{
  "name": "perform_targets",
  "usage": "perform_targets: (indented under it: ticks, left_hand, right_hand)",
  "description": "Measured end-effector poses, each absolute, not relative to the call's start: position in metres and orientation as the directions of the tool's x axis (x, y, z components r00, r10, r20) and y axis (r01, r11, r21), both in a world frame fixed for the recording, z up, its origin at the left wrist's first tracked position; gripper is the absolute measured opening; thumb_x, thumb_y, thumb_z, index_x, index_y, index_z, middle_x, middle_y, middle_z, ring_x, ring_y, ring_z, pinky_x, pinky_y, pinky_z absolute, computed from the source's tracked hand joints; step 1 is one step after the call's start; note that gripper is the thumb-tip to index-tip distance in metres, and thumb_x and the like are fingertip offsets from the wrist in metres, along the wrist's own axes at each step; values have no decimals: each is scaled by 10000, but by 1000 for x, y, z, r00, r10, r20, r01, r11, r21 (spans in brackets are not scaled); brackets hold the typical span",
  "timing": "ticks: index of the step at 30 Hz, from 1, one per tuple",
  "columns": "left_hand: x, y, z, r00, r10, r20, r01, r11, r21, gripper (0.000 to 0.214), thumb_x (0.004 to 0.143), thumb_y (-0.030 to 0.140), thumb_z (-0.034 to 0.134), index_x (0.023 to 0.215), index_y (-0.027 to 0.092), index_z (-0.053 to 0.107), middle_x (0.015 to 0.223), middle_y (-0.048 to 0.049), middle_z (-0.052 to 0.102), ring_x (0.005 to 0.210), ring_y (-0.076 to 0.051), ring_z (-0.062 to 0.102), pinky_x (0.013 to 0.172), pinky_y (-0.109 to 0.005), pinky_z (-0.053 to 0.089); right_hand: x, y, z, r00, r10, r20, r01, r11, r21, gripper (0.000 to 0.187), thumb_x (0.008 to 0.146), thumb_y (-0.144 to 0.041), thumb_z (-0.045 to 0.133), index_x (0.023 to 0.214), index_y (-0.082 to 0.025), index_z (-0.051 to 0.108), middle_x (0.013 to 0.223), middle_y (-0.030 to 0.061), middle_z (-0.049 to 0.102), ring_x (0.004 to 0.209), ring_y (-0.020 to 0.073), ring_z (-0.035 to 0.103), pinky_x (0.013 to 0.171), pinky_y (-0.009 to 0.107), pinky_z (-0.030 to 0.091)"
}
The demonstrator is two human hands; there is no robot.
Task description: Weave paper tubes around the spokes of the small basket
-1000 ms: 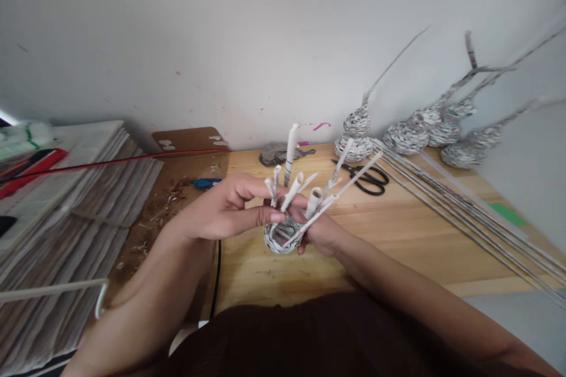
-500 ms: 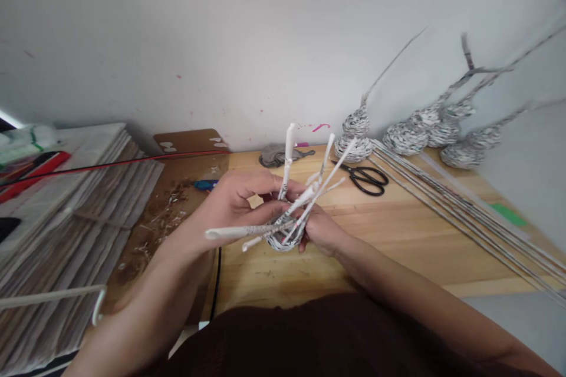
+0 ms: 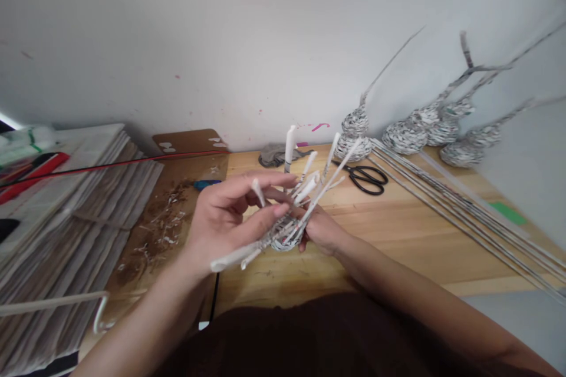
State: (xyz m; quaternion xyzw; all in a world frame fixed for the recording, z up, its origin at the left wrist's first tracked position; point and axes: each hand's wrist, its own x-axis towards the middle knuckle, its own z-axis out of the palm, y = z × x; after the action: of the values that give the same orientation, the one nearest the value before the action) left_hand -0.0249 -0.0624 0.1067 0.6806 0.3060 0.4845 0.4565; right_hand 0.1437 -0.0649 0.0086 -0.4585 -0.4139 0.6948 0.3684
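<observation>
A small woven paper basket [image 3: 285, 238] with several rolled-paper spokes sticking up sits between my hands above the wooden table [image 3: 398, 230]. My left hand [image 3: 225, 218] has its fingers curled among the spokes and pinches one paper tube [image 3: 234, 256] that bends down toward me. My right hand [image 3: 322, 230] is closed round the basket's right side and steadies it; its fingers are mostly hidden behind the spokes.
Black scissors [image 3: 367, 178] lie behind the basket. Several woven paper pieces [image 3: 356, 132] with long stems stand by the wall at right. Long paper tubes [image 3: 464, 206] lie along the right. A newspaper stack [image 3: 66, 218] fills the left, with paper scraps [image 3: 163, 218] beside it.
The upright spokes were turned, and one long tube was bent out to the left and then down toward me. My left hand shifted lower and spread its fingers a little.
</observation>
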Motion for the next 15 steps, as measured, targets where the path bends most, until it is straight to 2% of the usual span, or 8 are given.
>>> perform_targets:
  ticks: [3,5,6,8,10,12,15]
  left_hand:
    - [-33,-60,105,467,829,307,-251,-208,945,429,808,488,731,1140,216,740,1246,-126,698,1048,-311,702,742,-377,638]
    - [-37,-55,96,411,882,231,-331,-92,939,337,896,498,616,1039,226,754,1183,-108,724,1008,-279,719,738,-369,636]
    - [-38,-52,89,360,911,201,-342,-72,937,251,908,422,628,1009,225,747,1130,-93,741,975,-250,728,747,-352,631]
    - [-39,-44,74,331,935,126,-269,-34,962,162,837,279,736,974,191,733,1002,-72,762,890,-199,731,770,-318,618]
    - [-40,-35,60,369,927,65,-164,-4,986,229,751,235,812,953,174,722,907,-52,764,791,-167,723,750,-292,603]
    - [-41,-28,51,413,911,10,-24,1,1000,312,682,251,857,944,157,716,867,-52,758,765,-175,714,735,-295,589]
    - [-39,-22,47,447,893,-48,209,-52,977,316,679,299,847,930,154,720,856,-54,745,738,-176,688,681,-283,555]
  right_hand:
    - [146,-64,11,-311,892,-328,-118,-379,-918,363,886,-507,577,1087,-205,584,654,-10,670,466,129,610,331,172,450]
    - [147,-63,11,-301,896,-326,-108,-372,-922,370,867,-512,595,1075,-207,579,683,3,684,475,139,621,320,176,451]
    - [148,-62,11,-296,900,-321,-102,-364,-926,367,862,-510,600,1069,-208,579,688,5,684,476,141,622,315,179,454]
    - [150,-60,9,-285,909,-302,-85,-338,-937,350,866,-505,597,1050,-208,583,686,1,678,462,135,609,310,185,461]
    - [152,-58,7,-273,920,-282,-73,-313,-947,329,876,-501,587,1038,-214,573,691,-5,673,458,132,604,304,186,462]
    - [153,-58,8,-251,928,-275,-58,-298,-953,315,883,-492,587,1053,-231,540,711,-12,674,475,142,623,294,182,452]
    - [154,-59,12,-229,936,-268,-23,-281,-960,317,889,-496,588,1072,-252,504,708,-30,654,487,148,632,291,181,450]
